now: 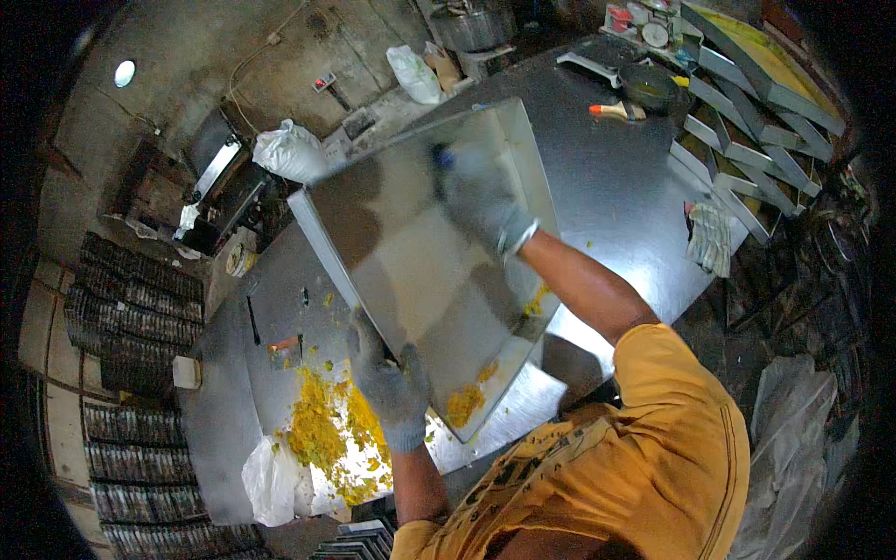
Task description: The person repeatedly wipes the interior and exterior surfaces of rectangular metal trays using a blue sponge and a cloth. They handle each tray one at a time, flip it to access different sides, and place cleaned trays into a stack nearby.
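A large, shallow rectangular metal tray point(324, 250) is held tilted over the steel table, its inside toward me. My left hand point(392, 383), in a grey glove, grips the tray's near left edge, with the fingers closed round it. Inside the tray, toward its far end, is my right hand point(478, 191), gloved too and smeared by motion. It is closed on something dark with a blue part, too blurred to name. Yellow crumbs point(465, 406) lie in the tray's near corner. More yellow crumbly bits point(327, 425) are heaped on the table beside my left hand.
Several metal trays point(747, 140) are stacked crosswise at the far right of the table point(607, 196). A paint brush point(618, 111), a dark pan point(651, 86) and a bundle of cloth point(709, 240) lie nearby. A clear plastic bag point(271, 481) sits at the near left edge.
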{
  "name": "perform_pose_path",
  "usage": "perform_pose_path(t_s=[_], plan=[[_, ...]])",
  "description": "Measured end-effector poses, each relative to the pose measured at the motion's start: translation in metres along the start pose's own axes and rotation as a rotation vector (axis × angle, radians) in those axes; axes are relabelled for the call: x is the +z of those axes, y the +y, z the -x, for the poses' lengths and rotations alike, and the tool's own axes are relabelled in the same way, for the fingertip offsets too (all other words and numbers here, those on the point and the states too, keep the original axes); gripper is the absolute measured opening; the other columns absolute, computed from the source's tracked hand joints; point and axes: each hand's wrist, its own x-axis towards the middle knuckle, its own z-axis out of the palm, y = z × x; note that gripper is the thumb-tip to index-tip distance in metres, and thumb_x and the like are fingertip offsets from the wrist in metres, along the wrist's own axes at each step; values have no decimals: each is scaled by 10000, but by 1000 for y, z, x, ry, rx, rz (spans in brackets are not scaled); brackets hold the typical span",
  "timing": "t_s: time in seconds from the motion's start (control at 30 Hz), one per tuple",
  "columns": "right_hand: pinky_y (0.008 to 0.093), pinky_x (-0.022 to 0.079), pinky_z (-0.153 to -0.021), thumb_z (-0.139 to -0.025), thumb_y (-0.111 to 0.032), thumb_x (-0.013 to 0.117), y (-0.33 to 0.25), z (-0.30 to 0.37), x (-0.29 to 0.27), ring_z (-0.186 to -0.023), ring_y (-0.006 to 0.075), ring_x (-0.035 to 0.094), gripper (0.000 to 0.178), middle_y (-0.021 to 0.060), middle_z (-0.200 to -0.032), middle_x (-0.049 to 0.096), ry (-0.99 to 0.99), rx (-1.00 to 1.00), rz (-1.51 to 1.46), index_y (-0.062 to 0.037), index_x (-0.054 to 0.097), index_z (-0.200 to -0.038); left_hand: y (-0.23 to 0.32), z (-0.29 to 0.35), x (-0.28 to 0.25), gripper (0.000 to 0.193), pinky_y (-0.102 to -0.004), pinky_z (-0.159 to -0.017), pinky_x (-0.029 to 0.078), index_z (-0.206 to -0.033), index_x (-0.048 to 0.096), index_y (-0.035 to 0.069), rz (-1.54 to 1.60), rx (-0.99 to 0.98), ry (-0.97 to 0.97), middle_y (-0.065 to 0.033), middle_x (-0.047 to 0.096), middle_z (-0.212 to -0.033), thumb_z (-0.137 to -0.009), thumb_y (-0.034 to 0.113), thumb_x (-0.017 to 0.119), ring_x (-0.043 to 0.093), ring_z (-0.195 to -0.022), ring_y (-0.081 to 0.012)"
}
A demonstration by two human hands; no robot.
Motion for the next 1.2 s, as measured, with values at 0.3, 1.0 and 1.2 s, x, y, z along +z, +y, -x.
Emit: perform_pose_path(t_s=[0.3, 1.0, 1.2], plan=[[441, 554, -751, -922, -258, 544, 105, -5, -50, -887, 380, 686, 289, 189, -962, 711, -660, 191, 451, -66, 718, -1051, -10, 6, -29, 715, -383, -1138, 364, -1433, 477, -84, -32, 2, -46, -253, 469, -1508, -746, 13, 650, 451, -1408, -320], [462, 519, -647, -795, -145, 638, 84, 258, 28, -703, 334, 679, 103, 167, -747, 689, -769, 430, -177, -84, 721, -805, -71, -26, -14, 725, -360, -1114, 377, -1429, 499, -57, 92, 36, 86, -175, 535, -1465, -781, 114, 775, 519, -1320, -257], [470, 531, -645, -774, -153, 635, 103, 270, 48, -748, 368, 703, 130, 178, -766, 706, -918, 99, 133, -58, 723, -759, -71, -26, -9, 639, -368, -1083, 411, -1392, 529, -80, 97, 33, 94, -194, 568, -1427, -812, 105, 723, 533, -1306, -262]])
